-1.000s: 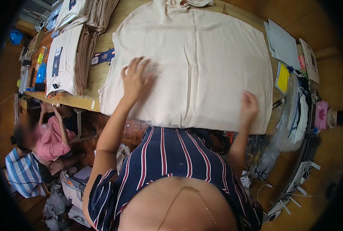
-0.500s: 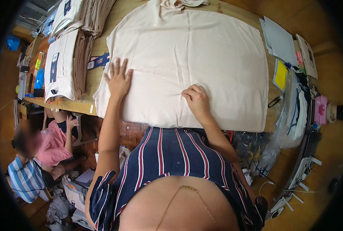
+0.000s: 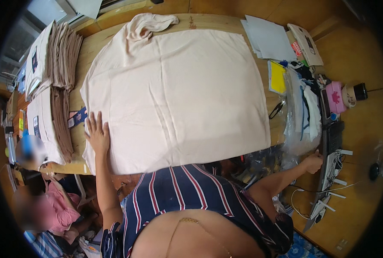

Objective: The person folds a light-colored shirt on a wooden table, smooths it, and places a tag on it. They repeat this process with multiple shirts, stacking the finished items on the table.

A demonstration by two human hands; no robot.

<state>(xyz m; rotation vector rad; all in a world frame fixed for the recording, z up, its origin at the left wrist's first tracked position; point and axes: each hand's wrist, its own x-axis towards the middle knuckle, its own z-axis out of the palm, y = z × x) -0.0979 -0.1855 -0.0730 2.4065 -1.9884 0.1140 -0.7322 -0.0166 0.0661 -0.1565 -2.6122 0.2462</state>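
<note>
Left hand (image 3: 97,134) flat, fingers spread on the cream cloth (image 3: 174,99); right hand (image 3: 312,162) off right, grip unclear.

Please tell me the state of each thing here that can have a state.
Cream shirt: spread flat, one sleeve bunched at the top.
Folded shirts: stacked in piles.
Left hand: open, flat on the shirt edge.
Right hand: off the shirt, reaching beside the table.
Yellow pad: lying flat.
</note>
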